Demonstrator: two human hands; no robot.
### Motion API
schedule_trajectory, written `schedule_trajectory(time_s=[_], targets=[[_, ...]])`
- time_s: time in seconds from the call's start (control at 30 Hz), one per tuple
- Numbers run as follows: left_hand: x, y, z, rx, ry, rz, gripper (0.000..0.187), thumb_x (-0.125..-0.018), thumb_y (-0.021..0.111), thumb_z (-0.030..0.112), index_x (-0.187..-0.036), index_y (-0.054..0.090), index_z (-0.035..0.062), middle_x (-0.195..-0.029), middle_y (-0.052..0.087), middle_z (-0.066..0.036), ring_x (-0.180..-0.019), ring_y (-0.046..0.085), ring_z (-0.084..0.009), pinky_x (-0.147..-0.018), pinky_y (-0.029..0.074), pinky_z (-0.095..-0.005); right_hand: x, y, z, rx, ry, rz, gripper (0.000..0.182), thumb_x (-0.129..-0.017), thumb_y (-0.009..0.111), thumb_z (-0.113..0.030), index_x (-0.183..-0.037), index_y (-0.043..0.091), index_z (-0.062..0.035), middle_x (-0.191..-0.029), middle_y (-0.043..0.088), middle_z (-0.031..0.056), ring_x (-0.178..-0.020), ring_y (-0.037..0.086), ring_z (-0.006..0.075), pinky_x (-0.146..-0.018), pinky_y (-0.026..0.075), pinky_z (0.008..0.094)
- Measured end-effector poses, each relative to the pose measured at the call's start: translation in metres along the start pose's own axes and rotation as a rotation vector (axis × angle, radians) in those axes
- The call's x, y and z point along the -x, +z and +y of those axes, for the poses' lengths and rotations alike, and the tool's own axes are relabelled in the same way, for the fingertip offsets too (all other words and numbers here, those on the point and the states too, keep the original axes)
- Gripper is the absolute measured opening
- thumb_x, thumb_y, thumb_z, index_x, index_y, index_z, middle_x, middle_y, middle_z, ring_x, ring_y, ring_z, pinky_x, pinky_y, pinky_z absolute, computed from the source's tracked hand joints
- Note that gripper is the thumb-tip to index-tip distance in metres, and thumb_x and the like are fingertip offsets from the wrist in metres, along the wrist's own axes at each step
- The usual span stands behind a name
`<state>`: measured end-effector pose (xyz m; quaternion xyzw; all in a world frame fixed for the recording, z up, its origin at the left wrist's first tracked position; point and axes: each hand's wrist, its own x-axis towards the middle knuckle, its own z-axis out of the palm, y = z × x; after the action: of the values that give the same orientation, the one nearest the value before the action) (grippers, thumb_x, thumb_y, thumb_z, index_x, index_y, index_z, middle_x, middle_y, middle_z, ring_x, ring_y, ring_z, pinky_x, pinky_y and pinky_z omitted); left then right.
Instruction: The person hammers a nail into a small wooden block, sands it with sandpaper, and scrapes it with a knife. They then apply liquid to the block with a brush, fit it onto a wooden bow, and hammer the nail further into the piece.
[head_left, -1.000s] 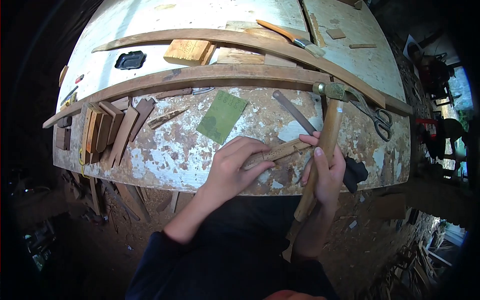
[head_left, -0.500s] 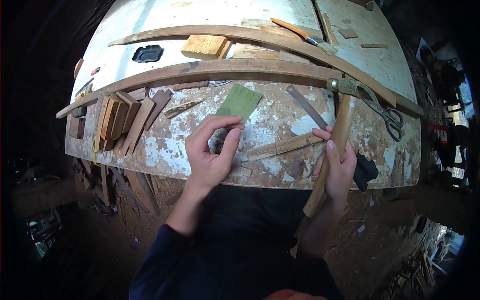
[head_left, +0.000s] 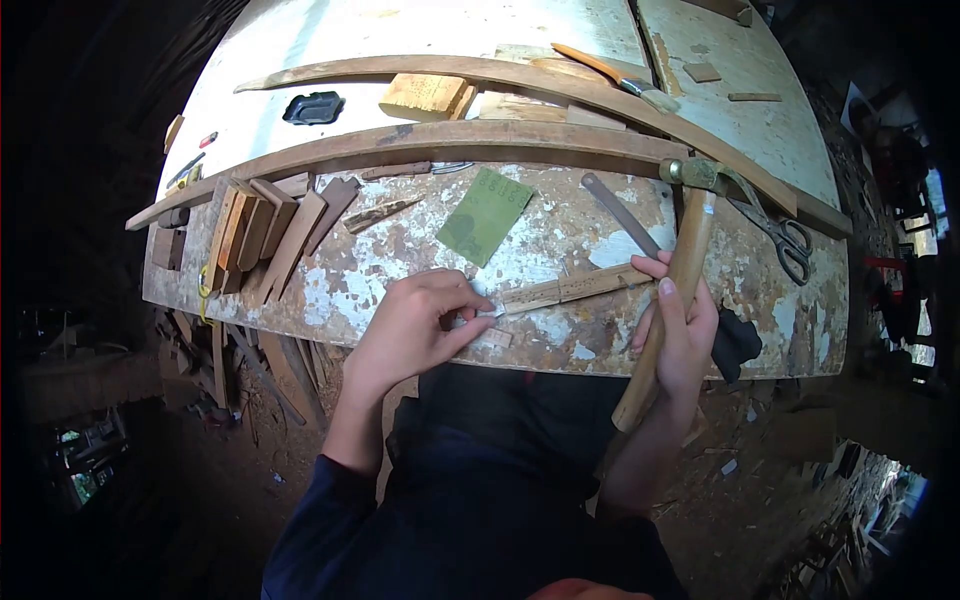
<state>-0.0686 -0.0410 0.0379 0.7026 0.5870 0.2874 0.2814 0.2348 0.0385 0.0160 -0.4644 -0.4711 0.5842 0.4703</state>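
My left hand point(head_left: 425, 325) is low over the bench, thumb and fingertips pinched on a small pale piece point(head_left: 497, 311) at the left end of a narrow wood strip point(head_left: 575, 287). What that piece is, I cannot make out. The fingers of my right hand point(head_left: 678, 325) wrap round the wooden handle of a hammer point(head_left: 690, 245), whose metal head points up and away from me. A green sandpaper sheet point(head_left: 487, 216) lies beyond my left hand. Left of the hammer, a flat grey metal bar point(head_left: 620, 215) rests on the bench.
Long curved wood pieces point(head_left: 430, 140) cross the worn bench point(head_left: 380, 255). Wood blocks point(head_left: 240, 235) stand at the left. Scissors point(head_left: 793, 250) and a dark cloth point(head_left: 735, 345) lie at the right. Farther back are a brush point(head_left: 615, 72), a black tray point(head_left: 313, 108) and a wood block point(head_left: 425, 95).
My left hand has moved down and toward me from the sandpaper's near edge, and its fingertips have closed on the small piece. My right hand still holds the hammer.
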Motion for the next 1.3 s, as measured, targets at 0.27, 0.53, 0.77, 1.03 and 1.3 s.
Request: schedule_trajectory(time_s=[0.27,0.53,0.77,1.03,1.3], targets=[[-0.011,0.0,0.005,-0.013,-0.035,-0.067,0.006,-0.089,0.085,0.006,-0.092,0.082,0.0023,-0.083,0.074,-0.009,-0.076,0.073,-0.0223,-0.07,0.057,-0.0361,0.0,-0.002,0.003,0.003,-0.008,-0.004,0.038,-0.113,0.053,-0.01,-0.145,0.049,0.009,-0.13,0.075,0.0222,-0.052,0.058,0.0082,-0.048,0.047,0.0232],[-0.022,-0.008,0.008,-0.086,-0.102,-0.157,0.007,-0.088,0.083,0.008,-0.088,0.08,0.0017,-0.081,0.075,-0.012,-0.075,0.074,-0.026,-0.072,0.058,-0.0377,0.001,-0.002,0.002,0.007,-0.01,-0.005,0.038,-0.112,0.054,-0.01,-0.146,0.049,0.0089,-0.129,0.075,0.0218,-0.053,0.057,0.0078,-0.048,0.047,0.023],[-0.034,-0.013,0.02,-0.237,-0.177,-0.297,0.009,-0.081,0.079,0.011,-0.083,0.078,0.0023,-0.079,0.076,-0.016,-0.075,0.076,-0.034,-0.074,0.059,-0.0418,0.002,-0.001,0.001,0.011,-0.009,-0.003,0.038,-0.113,0.053,-0.01,-0.146,0.049,0.009,-0.129,0.076,0.021,-0.053,0.057,0.0076,-0.048,0.047,0.0229],[-0.033,-0.012,0.019,-0.301,-0.106,-0.244,0.01,-0.078,0.076,0.011,-0.082,0.074,0.0021,-0.084,0.074,-0.018,-0.084,0.076,-0.0368,-0.079,0.06,-0.0428,0.002,-0.002,0.001,0.003,-0.007,-0.005,0.039,-0.113,0.053,-0.01,-0.146,0.048,0.0096,-0.129,0.076,0.0205,-0.053,0.058,0.0076,-0.048,0.047,0.0228],[0.001,0.003,0.031,0.043,0.292,-0.027,0.013,-0.078,0.079,0.005,-0.081,0.066,0.0058,-0.103,0.075,-0.008,-0.11,0.076,-0.0306,-0.092,0.061,-0.0429,0.001,-0.003,0.001,0.008,-0.009,-0.01,0.038,-0.113,0.053,-0.009,-0.146,0.048,0.0095,-0.129,0.076,0.0204,-0.053,0.058,0.008,-0.049,0.047,0.0228]])
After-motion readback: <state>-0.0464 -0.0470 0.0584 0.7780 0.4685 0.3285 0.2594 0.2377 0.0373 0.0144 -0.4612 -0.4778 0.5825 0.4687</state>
